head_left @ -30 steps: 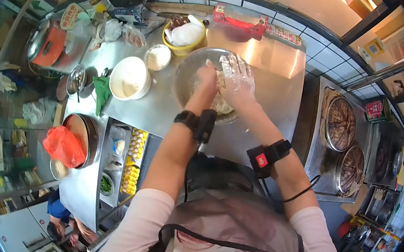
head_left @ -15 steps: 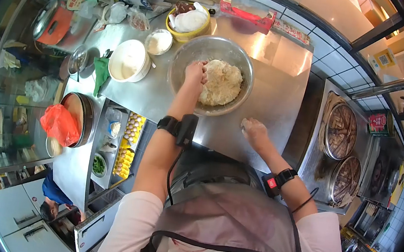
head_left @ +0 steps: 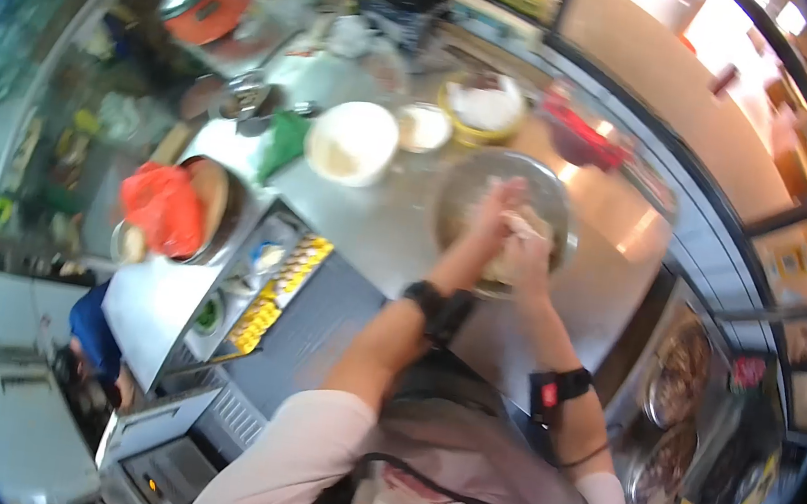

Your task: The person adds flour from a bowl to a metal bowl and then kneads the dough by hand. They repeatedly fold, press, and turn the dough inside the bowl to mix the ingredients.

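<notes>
Both my hands meet over the large steel bowl [head_left: 453,190], touching each other. Fingers of my left hand [head_left: 499,208] look stretched out, though blurred. My right hand [head_left: 527,249] presses against the left one, its fingers smeared by motion. Pale dough [head_left: 500,270] lies in the bowl below them, mostly hidden by my hands and forearms. Left of the bowl stand a white tub [head_left: 351,145] and a smaller dish of white powder [head_left: 425,128]. A yellow basket [head_left: 479,132] holding a white bag sits just behind.
A green cloth [head_left: 282,144] and a red plastic bag [head_left: 163,210] lie to the left. Egg trays [head_left: 259,323] sit in the open space below the counter. Round pans [head_left: 679,372] stand at the right. Another person in a blue top [head_left: 96,330] is at lower left.
My right hand has risen from the counter's front edge to meet my left hand over the bowl. My left hand has come off the dough. The view has turned left, so everything shifts right.
</notes>
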A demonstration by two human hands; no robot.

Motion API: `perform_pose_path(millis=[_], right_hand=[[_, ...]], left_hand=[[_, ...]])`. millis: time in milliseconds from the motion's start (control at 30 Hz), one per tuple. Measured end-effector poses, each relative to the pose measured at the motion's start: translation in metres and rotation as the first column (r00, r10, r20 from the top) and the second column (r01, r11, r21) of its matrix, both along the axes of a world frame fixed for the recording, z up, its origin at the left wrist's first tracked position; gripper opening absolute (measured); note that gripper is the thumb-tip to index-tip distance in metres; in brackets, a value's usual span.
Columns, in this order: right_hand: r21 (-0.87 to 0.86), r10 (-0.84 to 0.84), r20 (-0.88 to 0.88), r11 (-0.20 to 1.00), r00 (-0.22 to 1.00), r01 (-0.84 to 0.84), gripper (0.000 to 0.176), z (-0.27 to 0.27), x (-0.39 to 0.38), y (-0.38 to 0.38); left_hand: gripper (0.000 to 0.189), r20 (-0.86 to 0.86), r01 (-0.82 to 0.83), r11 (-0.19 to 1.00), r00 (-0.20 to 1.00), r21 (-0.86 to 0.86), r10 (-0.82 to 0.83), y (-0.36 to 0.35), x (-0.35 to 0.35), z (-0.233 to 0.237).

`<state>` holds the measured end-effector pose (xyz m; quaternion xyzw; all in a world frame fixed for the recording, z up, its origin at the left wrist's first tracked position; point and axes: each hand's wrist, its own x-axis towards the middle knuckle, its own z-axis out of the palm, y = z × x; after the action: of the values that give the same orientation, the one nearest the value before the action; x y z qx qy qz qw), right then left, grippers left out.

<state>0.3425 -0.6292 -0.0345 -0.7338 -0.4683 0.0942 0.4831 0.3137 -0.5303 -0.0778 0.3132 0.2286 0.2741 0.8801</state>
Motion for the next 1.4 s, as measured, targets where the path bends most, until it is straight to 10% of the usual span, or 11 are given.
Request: perform_pose_path(millis=[100, 133, 200, 267, 400, 600, 667, 867, 933, 1133, 1400], right_hand=[[-0.030, 0.016, -0.534, 0.999, 0.845, -0.038, 0.043, 0.005, -0.012, 0.032], [0.015, 0.018, -0.619, 1.000, 0.786, -0.011, 0.043, -0.003, -0.007, 0.038], [0.004, 0.034, -0.652, 0.999, 0.757, -0.042, 0.044, 0.015, -0.007, 0.039], [-0.016, 0.022, -0.710, 0.999, 0.704, -0.048, 0.045, 0.058, -0.010, 0.032], [-0.054, -0.019, -0.826, 0.998, 0.564, -0.044, 0.049, 0.067, -0.020, 0.030], [-0.094, -0.115, -0.937, 0.992, 0.330, 0.079, 0.055, 0.033, -0.026, 0.041], [-0.097, -0.125, -0.947, 0.990, 0.296, 0.106, 0.057, 0.030, -0.026, 0.048], [0.287, 0.318, -0.928, 0.942, 0.193, -0.173, 0.070, 0.059, -0.019, 0.031], [0.255, 0.252, -0.961, 0.967, -0.116, -0.010, 0.071, 0.068, -0.011, 0.035], [0.086, 0.086, -0.996, 0.992, 0.008, 0.097, 0.066, 0.058, 0.021, 0.034], [0.097, 0.097, -0.995, 0.995, -0.021, 0.003, 0.066, 0.046, 0.024, 0.021]], left_hand=[[0.056, -0.104, -0.098, 0.995, 0.989, 0.024, 0.100, 0.010, 0.007, -0.006], [0.058, -0.183, -0.076, 0.994, 0.981, -0.078, 0.061, -0.001, -0.002, 0.027], [0.065, 0.177, 0.004, 0.949, 0.983, -0.314, 0.055, -0.006, 0.022, -0.019], [0.072, -0.007, 0.035, 0.959, 0.999, -0.282, -0.039, -0.014, 0.003, 0.025], [0.075, -0.273, 0.035, 0.997, 0.962, 0.069, -0.015, -0.028, 0.001, 0.029], [0.065, -0.148, -0.050, 0.995, 0.987, 0.083, 0.061, -0.016, 0.035, -0.028], [0.054, -0.389, 0.037, 0.895, 0.908, 0.444, 0.155, 0.002, 0.024, -0.014], [0.046, -0.511, 0.218, 0.629, 0.794, 0.746, 0.331, 0.012, 0.010, -0.011], [0.043, -0.441, 0.191, 0.551, 0.819, 0.812, 0.366, -0.003, 0.001, 0.010], [0.032, -0.095, -0.010, 0.213, 0.874, 0.977, 0.476, -0.024, -0.017, 0.049], [0.031, -0.366, 0.343, 0.129, 0.880, 0.931, 0.304, -0.008, -0.016, 0.058]])
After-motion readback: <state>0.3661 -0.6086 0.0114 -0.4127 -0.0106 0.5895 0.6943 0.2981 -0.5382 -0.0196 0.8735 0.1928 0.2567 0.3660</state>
